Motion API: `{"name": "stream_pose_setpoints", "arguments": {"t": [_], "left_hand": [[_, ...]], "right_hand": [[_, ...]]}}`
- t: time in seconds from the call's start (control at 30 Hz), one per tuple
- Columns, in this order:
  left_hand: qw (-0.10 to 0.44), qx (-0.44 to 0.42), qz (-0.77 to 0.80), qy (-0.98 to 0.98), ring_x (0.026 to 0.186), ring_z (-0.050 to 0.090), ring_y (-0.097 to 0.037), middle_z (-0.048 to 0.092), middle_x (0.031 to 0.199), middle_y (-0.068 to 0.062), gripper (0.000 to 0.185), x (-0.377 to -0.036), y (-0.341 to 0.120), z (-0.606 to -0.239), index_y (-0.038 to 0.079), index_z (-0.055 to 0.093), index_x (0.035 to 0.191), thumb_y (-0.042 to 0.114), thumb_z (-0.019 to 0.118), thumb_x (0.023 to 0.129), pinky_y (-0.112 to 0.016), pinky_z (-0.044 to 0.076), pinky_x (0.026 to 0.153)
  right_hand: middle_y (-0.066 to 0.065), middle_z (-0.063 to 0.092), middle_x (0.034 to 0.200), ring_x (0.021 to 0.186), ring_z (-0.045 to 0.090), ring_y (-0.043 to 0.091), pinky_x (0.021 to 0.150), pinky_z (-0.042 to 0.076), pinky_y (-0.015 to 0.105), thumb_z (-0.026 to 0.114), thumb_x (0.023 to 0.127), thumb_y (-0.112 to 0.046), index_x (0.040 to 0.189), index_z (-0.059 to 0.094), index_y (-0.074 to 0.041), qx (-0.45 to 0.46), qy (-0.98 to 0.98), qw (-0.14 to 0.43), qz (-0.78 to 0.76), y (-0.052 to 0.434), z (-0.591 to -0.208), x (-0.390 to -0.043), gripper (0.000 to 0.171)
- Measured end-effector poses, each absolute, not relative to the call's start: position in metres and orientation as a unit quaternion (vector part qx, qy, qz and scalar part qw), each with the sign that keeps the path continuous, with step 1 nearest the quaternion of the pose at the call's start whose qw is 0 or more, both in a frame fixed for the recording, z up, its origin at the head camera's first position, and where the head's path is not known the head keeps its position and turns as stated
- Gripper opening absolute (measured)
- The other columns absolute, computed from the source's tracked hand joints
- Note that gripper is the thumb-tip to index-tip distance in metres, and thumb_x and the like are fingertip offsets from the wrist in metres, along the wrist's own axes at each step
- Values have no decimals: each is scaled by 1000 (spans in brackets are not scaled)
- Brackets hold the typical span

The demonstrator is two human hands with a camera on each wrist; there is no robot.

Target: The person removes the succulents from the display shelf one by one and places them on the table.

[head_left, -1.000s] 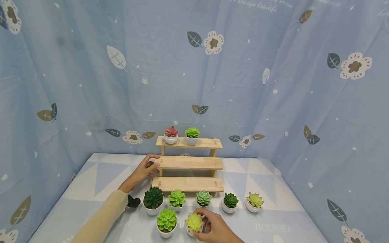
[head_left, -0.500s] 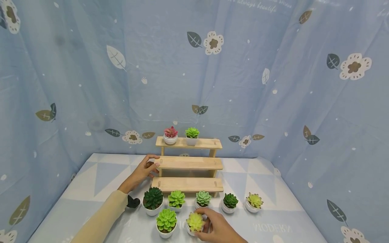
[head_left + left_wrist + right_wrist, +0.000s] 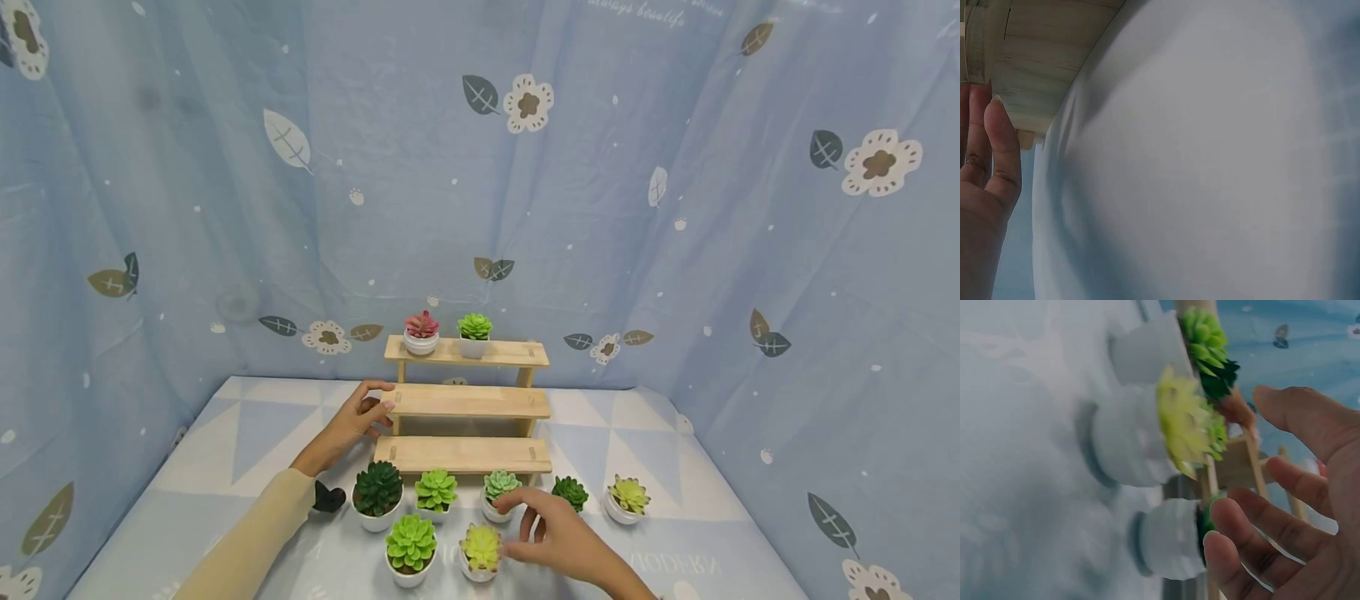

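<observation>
The right hand (image 3: 558, 537) stands just right of the yellow-green succulent (image 3: 482, 546), its grip spread, thumb and fingers curved but apart. From the head the thumb overlaps the leaves' edge; the right wrist view shows a gap there, and also the side wall of the white pot (image 3: 1132, 434), which the leaves mostly cover from above. The plant sits on the near part of the table (image 3: 660, 454), between the bright green succulent (image 3: 411, 542) to its left and the hand. Its pot is upright, rosette facing up; being round, it has no clear long axis.

The left hand (image 3: 358, 421) pinches the left end of the wooden stand (image 3: 468, 402) at the middle tier, whose boards run left to right. The left wrist view adds the underside of the wood, with fingertips against it, though the hand is cut off at the left edge.

The right hand hides the pot of the dark green succulent (image 3: 570, 492). A black object (image 3: 328, 498) beside the left sleeve (image 3: 251, 533) is hard to make out.
</observation>
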State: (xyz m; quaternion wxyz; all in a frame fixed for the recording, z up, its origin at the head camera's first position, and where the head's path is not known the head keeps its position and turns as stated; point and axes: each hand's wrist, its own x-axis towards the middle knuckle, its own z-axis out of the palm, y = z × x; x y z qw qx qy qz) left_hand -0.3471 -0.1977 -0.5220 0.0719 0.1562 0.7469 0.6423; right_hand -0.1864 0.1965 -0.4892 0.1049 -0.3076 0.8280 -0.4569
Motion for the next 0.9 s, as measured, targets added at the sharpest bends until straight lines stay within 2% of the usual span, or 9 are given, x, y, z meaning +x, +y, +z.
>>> {"name": "stream_pose_setpoints", "arguments": {"t": [0.2,0.43,0.63,0.9], "left_hand": [[74,153,643,747,107,60,-41,55,124,-18,49,-347,-199,-522,26,42,147,43,60,105,-45,52,81],[79,154,646,744,113,56,-49,54,125,-18,49,-346,-199,-520,25,41,148,41,60,106,-45,52,81],[78,152,646,744,112,57,-49,54,125,-18,49,-346,-199,-520,25,42,148,42,60,105,-44,52,81],[77,157,643,746,111,58,-47,55,124,-19,49,-345,-198,-519,24,41,148,42,59,106,-45,52,81]], "right_hand": [[9,69,117,77,65,12,65,55,32,78,94,-32,134,63,-13,-307,836,50,-452,201,-472,-201,47],[7,70,114,75,64,14,64,54,31,81,92,-25,132,64,-18,-299,837,12,-458,200,-461,-216,44],[8,69,116,78,64,14,69,54,31,79,94,-29,132,63,-28,-296,843,1,-449,198,-454,-229,41],[-9,68,114,79,63,14,69,54,33,76,96,-38,133,62,-32,-290,855,-24,-430,189,-445,-242,40]]}}
